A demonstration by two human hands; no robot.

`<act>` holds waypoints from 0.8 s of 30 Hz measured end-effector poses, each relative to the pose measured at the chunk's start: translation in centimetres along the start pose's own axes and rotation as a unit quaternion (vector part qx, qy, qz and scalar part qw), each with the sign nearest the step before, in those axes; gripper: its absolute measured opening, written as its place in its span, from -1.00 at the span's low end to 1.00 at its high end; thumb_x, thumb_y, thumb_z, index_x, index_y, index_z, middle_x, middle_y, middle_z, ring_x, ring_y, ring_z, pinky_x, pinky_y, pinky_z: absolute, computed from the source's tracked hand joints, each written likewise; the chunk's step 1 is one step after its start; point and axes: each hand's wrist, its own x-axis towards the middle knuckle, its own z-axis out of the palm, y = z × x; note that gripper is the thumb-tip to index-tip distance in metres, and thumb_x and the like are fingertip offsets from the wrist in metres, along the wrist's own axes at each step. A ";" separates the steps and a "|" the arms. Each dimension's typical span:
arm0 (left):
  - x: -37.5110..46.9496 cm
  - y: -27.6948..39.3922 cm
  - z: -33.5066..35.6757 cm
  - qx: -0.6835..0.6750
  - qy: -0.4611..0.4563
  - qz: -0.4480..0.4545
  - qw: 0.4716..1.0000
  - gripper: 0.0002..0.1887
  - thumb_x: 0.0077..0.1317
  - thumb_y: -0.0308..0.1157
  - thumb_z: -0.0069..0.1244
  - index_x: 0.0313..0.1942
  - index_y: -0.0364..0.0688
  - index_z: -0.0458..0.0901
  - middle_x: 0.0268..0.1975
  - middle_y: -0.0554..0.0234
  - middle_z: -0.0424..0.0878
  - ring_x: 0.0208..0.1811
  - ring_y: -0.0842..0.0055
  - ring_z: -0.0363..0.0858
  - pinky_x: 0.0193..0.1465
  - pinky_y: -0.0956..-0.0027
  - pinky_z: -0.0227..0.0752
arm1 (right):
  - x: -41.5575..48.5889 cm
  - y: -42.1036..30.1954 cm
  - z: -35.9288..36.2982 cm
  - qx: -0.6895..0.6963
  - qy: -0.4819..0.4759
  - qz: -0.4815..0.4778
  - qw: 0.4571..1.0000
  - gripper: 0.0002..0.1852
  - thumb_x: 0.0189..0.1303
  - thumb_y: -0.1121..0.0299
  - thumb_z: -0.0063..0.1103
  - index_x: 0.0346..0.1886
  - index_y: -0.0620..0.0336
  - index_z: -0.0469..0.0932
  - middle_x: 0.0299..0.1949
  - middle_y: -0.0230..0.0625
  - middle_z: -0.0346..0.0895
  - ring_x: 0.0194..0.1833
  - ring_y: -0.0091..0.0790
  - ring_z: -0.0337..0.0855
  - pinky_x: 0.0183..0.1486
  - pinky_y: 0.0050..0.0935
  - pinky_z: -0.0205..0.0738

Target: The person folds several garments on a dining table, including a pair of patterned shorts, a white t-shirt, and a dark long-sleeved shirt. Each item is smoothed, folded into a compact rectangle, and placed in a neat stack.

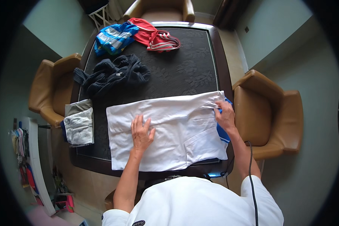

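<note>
A white cloth garment [163, 135], apparently a shirt, lies folded lengthwise along the near side of the table. A folded flap shows at its right end. My left hand [141, 135] rests palm down on the garment, left of its middle, with the fingers spread. At the far right corner my right hand [225, 114] touches the cloth with bent fingers; whether they pinch it is unclear. Blue fabric with a white stripe [222, 131] shows under the garment's right end, mostly hidden.
A dark crumpled knit garment [115, 73] lies beyond. Blue-and-white clothing [114, 38] and a red striped garment [158, 38] sit at the far end. Folded clothes [79, 125] are at left. Tan chairs [254, 113] surround the dark table [186, 67]. A black cable [252, 175] crosses my right arm.
</note>
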 end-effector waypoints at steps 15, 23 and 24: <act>-17.2 -1.2 -6.6 0.009 0.019 -0.068 0.997 -0.52 0.00 -0.48 0.19 0.03 -0.20 0.67 0.19 -0.01 0.57 0.39 0.00 0.38 0.40 -0.04 0.22 | -17.0 -5.2 -1.5 0.019 -0.193 -0.180 0.964 -0.50 -0.17 0.60 0.32 -0.02 0.12 0.60 -0.04 -0.20 0.52 0.08 -0.07 0.47 0.11 -0.08 0.30; -13.6 7.8 -4.6 -0.100 -0.050 0.065 0.992 -0.36 -0.03 -0.29 0.40 0.11 -0.23 0.62 0.22 -0.07 0.54 0.40 -0.02 0.36 0.41 -0.04 0.24 | -16.9 -5.0 -0.4 0.066 -0.115 -0.176 0.975 -0.86 -0.09 0.58 0.27 -0.39 0.18 0.59 -0.22 -0.21 0.57 -0.08 -0.06 0.54 -0.02 -0.15 0.37; -12.6 9.4 -3.8 -0.114 -0.054 0.091 0.988 -0.33 -0.04 -0.28 0.42 0.13 -0.23 0.61 0.23 -0.08 0.52 0.40 -0.02 0.35 0.41 -0.03 0.24 | -16.8 -4.9 -0.5 0.072 -0.119 -0.162 0.977 -0.86 -0.08 0.57 0.28 -0.39 0.18 0.60 -0.25 -0.21 0.58 -0.09 -0.06 0.55 -0.03 -0.15 0.38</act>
